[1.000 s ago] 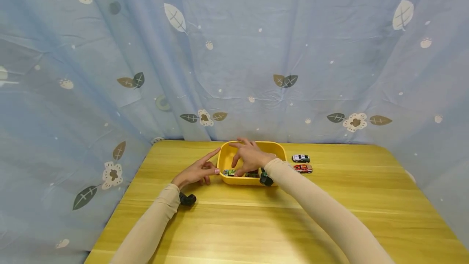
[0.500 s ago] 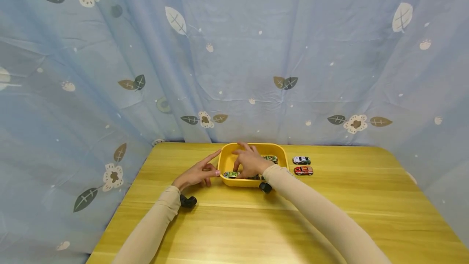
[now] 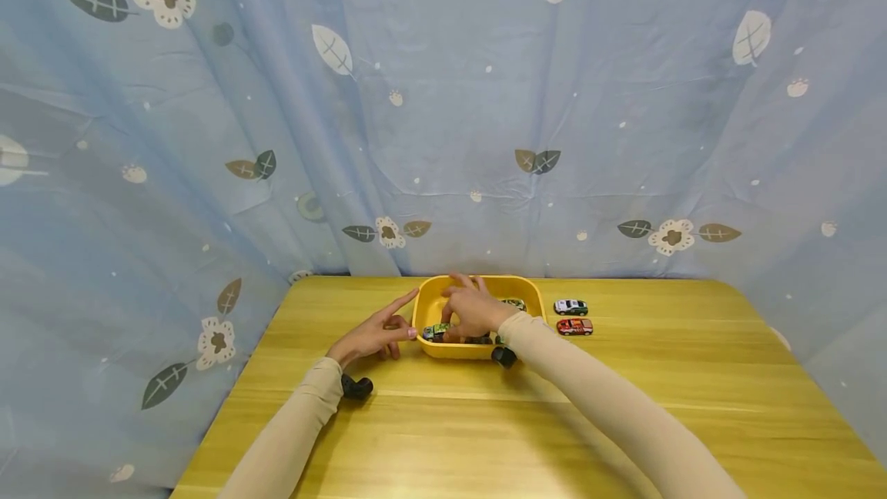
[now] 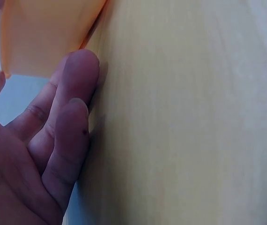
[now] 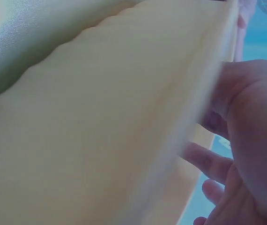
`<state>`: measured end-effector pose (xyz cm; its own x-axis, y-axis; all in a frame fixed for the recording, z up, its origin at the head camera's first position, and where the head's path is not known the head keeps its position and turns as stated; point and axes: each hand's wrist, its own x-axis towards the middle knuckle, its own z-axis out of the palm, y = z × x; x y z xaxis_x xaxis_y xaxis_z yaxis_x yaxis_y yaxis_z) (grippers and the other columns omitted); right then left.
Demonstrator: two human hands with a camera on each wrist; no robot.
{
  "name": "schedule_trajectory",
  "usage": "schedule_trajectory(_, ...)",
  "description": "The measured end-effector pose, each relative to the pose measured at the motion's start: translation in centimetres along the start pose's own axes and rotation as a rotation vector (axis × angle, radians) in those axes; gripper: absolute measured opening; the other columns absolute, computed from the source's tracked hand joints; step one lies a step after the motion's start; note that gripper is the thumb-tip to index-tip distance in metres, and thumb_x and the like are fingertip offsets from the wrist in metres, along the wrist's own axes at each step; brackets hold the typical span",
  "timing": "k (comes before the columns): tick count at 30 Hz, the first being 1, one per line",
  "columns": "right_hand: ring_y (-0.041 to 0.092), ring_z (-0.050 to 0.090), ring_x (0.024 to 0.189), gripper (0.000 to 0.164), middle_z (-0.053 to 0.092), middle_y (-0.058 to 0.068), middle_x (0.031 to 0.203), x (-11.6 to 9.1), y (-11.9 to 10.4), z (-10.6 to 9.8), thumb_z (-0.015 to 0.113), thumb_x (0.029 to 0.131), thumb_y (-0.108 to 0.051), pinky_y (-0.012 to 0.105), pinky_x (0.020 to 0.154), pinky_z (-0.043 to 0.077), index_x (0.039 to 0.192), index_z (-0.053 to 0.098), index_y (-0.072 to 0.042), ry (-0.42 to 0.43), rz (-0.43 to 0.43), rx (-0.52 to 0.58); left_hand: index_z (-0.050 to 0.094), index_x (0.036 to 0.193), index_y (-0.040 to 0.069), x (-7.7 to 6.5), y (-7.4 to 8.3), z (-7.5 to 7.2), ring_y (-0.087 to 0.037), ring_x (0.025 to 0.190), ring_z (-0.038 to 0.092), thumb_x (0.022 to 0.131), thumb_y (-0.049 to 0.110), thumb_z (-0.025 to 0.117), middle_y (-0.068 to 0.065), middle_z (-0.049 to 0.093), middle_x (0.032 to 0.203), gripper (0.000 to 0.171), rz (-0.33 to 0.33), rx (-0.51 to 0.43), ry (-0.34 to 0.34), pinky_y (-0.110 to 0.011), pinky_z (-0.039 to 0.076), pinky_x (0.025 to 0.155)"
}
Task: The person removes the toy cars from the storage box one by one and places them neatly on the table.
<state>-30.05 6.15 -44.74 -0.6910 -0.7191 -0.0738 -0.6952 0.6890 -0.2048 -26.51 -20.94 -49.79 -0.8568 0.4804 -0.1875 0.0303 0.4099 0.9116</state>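
A yellow plastic bin (image 3: pixel 478 352) stands at the far side of the table, with several toy cars in it. My right hand (image 3: pixel 474 309) reaches inside, thumb and index finger pinching the right end of a green toy car (image 3: pixel 434 333) at the front left corner. A second patterned toy car (image 3: pixel 514 304) lies at the back right of the bin; dark ones under my hand are partly hidden. My left hand (image 3: pixel 370 337) spreads its thumb and straight index finger against the bin's left end. In the right wrist view the bin wall hides the right fingertips (image 5: pixel 203 159).
To the right of the bin, a white-and-green toy car (image 3: pixel 570 307) and a red toy car (image 3: pixel 574 327) lie on the wooden table (image 3: pixel 443 430), one behind the other. A blue patterned curtain (image 3: pixel 443 137) hangs behind and along the sides.
My right thumb and index finger have come down and closed in on the green car. The patterned car at the back right has come into sight. My left hand has stayed at the bin.
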Motion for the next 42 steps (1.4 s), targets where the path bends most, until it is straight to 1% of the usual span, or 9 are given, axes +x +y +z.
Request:
schedule_trajectory(4,0.042,0.022,0.160,0.019,0.063,0.009,0.150,-0.5,0.1,-0.8,0.083,0.093,-0.041,0.067,0.122,0.021,0.105,0.085,-0.027,0.020,-0.014,-0.007,0.015,0.170,0.045,0.0,-0.2,0.2,-0.028,0.071,0.069,0.107,0.034,0.066,-0.023,0.069,0.120,0.082,0.007,-0.003,0.001,-0.034,0.054,0.063)
schedule_trajectory(11,0.036,0.042,0.144,0.022,0.077,-0.004,0.125,-1.9,1.0,-2.5,0.081,0.096,-0.037,0.063,0.117,0.028,0.114,0.084,-0.025,0.050,0.010,-0.004,0.014,0.170,0.044,0.1,-0.5,0.2,-0.029,0.071,0.070,0.108,0.032,0.066,-0.025,0.069,0.121,0.082,0.019,-0.008,-0.003,-0.035,0.055,0.063)
schedule_trajectory(17,0.033,0.052,0.125,0.027,0.078,-0.002,0.123,-3.1,3.0,-4.6,0.076,0.100,-0.033,0.061,0.114,0.033,0.124,0.080,-0.021,0.072,0.060,-0.047,0.014,0.170,0.046,0.3,-0.4,0.0,-0.034,0.074,0.070,0.107,0.033,0.066,-0.026,0.069,0.120,0.082,0.024,0.014,-0.004,-0.035,0.055,0.064)
schedule_trajectory(22,0.031,0.052,0.113,0.028,0.078,0.002,0.122,-4.4,4.9,-6.4,0.076,0.100,-0.031,0.057,0.104,0.038,0.125,0.079,-0.017,0.100,0.089,-0.064,0.014,0.170,0.045,0.5,0.1,0.0,-0.033,0.074,0.070,0.108,0.032,0.065,-0.024,0.069,0.119,0.082,0.043,0.019,-0.013,-0.035,0.055,0.064)
schedule_trajectory(28,0.033,0.050,0.115,0.029,0.073,0.007,0.126,-6.1,6.6,-7.5,0.074,0.102,-0.024,0.056,0.101,0.038,0.129,0.076,-0.017,0.092,0.112,-0.028,0.014,0.171,0.044,0.4,0.1,0.1,-0.032,0.074,0.069,0.108,0.030,0.065,-0.025,0.069,0.119,0.082,0.033,-0.001,-0.018,-0.034,0.054,0.064)
schedule_trajectory(31,0.033,0.049,0.116,0.028,0.072,0.008,0.126,-7.1,7.3,-7.5,0.074,0.102,-0.022,0.055,0.099,0.039,0.130,0.076,-0.018,0.087,0.129,-0.021,0.014,0.170,0.046,0.4,-0.1,0.3,-0.032,0.075,0.069,0.107,0.032,0.066,-0.025,0.069,0.120,0.083,0.018,-0.004,-0.023,-0.034,0.054,0.065)
schedule_trajectory(36,0.031,0.048,0.110,0.028,0.072,0.008,0.124,-8.7,8.7,-6.9,0.073,0.102,-0.019,0.051,0.093,0.040,0.130,0.074,-0.018,0.090,0.142,-0.039,0.013,0.170,0.046,0.2,-0.3,0.2,-0.033,0.075,0.070,0.108,0.033,0.066,-0.024,0.069,0.121,0.082,0.005,0.005,-0.023,-0.034,0.054,0.064)
schedule_trajectory(40,0.031,0.049,0.106,0.028,0.071,0.009,0.121,-9.8,9.8,-6.5,0.072,0.102,-0.014,0.050,0.089,0.040,0.130,0.074,-0.017,0.106,0.137,-0.049,0.014,0.170,0.045,0.1,-0.2,-0.1,-0.032,0.073,0.068,0.108,0.030,0.065,-0.025,0.068,0.120,0.082,0.013,0.002,-0.003,-0.033,0.053,0.063)
schedule_trajectory(42,0.031,0.048,0.104,0.028,0.071,0.010,0.120,-10.6,10.3,-6.4,0.072,0.101,-0.011,0.049,0.088,0.040,0.129,0.074,-0.015,0.110,0.144,-0.044,0.014,0.170,0.045,0.1,-0.2,-0.1,-0.031,0.073,0.068,0.108,0.030,0.065,-0.025,0.068,0.120,0.082,0.019,0.001,-0.010,-0.033,0.053,0.063)
